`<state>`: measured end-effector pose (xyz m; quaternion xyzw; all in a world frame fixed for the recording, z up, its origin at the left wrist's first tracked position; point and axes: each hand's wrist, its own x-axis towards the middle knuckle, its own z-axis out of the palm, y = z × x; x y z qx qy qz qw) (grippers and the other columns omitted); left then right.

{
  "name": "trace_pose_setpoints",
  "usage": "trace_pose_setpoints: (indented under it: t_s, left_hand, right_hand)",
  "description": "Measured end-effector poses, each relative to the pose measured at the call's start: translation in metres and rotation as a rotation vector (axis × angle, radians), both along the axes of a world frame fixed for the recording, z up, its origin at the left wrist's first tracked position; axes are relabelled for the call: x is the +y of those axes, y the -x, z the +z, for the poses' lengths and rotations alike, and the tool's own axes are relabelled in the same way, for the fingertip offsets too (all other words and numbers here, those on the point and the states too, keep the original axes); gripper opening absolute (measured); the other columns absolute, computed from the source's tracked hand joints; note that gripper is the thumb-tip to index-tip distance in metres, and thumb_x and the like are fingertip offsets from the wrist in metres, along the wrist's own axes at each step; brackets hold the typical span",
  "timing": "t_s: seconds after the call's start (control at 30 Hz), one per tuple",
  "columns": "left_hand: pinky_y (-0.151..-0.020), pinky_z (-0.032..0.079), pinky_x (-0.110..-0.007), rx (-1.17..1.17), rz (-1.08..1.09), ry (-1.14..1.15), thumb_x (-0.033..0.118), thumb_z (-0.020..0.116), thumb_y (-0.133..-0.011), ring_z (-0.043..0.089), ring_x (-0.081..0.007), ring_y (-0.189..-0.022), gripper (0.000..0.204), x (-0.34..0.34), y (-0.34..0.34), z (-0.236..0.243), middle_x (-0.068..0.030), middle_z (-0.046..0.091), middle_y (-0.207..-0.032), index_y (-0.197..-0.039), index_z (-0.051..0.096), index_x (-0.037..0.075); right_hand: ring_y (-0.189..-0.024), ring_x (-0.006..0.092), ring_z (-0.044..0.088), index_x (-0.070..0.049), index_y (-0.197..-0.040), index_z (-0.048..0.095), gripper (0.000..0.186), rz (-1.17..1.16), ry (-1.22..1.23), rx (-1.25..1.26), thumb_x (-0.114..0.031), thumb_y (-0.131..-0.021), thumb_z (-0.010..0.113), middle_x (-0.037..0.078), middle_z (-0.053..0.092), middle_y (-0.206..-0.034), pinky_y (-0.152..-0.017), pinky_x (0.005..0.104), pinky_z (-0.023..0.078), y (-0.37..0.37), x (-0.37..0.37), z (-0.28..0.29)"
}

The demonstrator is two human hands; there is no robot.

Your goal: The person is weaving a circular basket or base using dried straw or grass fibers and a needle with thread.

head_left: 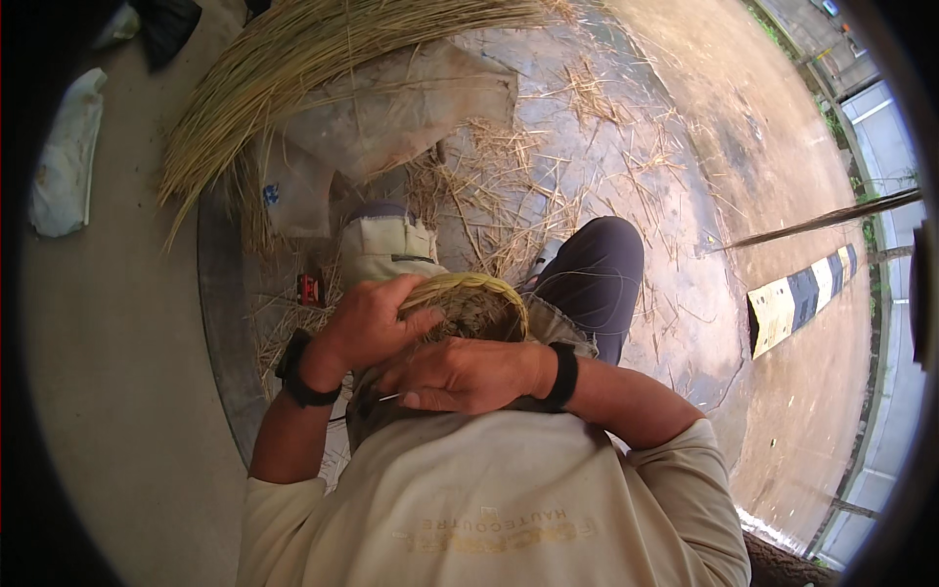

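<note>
A round woven straw basket (514, 303) sits in my lap between my knees, its opening facing up and its braided yellowish rim showing. My left hand (367, 328) is closed over the basket's left side, thumb reaching in over the opening. Across the near side lies my right hand (469, 377), fingers curled and pointing left. From its thumb side sticks a thin, pale, needle-like tool (389, 397); the rest of it is hidden in the hand. My fingertips and the basket's lower part are out of sight.
A large bundle of long straw (323, 68) lies across the far left, with clear plastic sheeting (421, 103) beside it. Loose stalks (479, 186) litter the ground mat. A small red box (309, 289) rests left of my leg. A striped barrier block (802, 298) stands far right.
</note>
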<state>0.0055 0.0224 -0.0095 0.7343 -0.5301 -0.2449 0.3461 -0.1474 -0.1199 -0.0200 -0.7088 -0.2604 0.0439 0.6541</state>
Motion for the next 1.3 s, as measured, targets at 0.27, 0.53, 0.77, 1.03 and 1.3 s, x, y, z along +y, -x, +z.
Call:
trace_pose_setpoints:
  t_s: [0.27,0.53,0.77,1.03,1.3]
  left_hand:
    - [-0.073,0.059,-0.046,0.019,0.069,0.022,0.03,0.064,-0.105,0.074,-0.0414,-0.088,0.032,-0.007,0.007,0.002,-0.0223,0.075,-0.094,-0.118,0.072,0.002]
    - [-0.07,0.057,-0.046,-0.082,0.033,0.023,0.02,0.063,-0.103,0.075,-0.0389,-0.083,0.029,-0.008,0.012,0.0,-0.0245,0.073,-0.088,-0.122,0.069,-0.001]
    - [-0.073,0.059,-0.047,-0.42,-0.036,0.286,0.028,0.063,-0.104,0.074,-0.0418,-0.088,0.028,0.001,0.008,-0.013,-0.0233,0.075,-0.094,-0.119,0.071,0.005]
    - [-0.083,0.06,-0.044,0.096,0.088,0.014,0.025,0.066,-0.103,0.075,-0.0403,-0.1,0.034,0.007,0.005,-0.016,-0.0257,0.075,-0.105,-0.128,0.069,0.002]
    - [-0.077,0.059,-0.041,0.005,0.001,0.046,0.026,0.068,-0.102,0.077,-0.0372,-0.093,0.035,-0.002,0.005,-0.005,-0.0248,0.075,-0.098,-0.124,0.069,-0.001]
  right_hand:
    - [-0.111,0.0354,0.069,0.008,-0.124,0.068,0.032,-0.018,-0.092,0.108,-0.019,-0.111,0.057,0.02,0.073,-0.115,-0.102,0.0428,0.053,0.01,-0.028,0.038]
    - [-0.095,0.0205,0.072,0.004,-0.115,0.069,0.036,-0.587,-0.528,0.35,-0.027,-0.114,0.05,0.009,0.074,-0.102,-0.089,0.0354,0.059,-0.035,-0.097,0.075]
    - [-0.092,0.0298,0.071,0.002,-0.115,0.068,0.031,-0.265,-0.088,-0.023,-0.026,-0.111,0.054,0.016,0.073,-0.103,-0.084,0.0393,0.058,-0.066,-0.038,0.066]
    - [-0.12,0.0386,0.066,0.004,-0.125,0.068,0.029,0.041,-0.004,0.033,-0.018,-0.109,0.059,0.02,0.07,-0.124,-0.104,0.046,0.053,0.001,-0.004,0.028]
    - [-0.11,0.0411,0.068,0.003,-0.113,0.067,0.021,-0.098,0.034,-0.097,-0.015,-0.107,0.059,0.019,0.071,-0.115,-0.098,0.0462,0.056,0.013,-0.002,0.01]
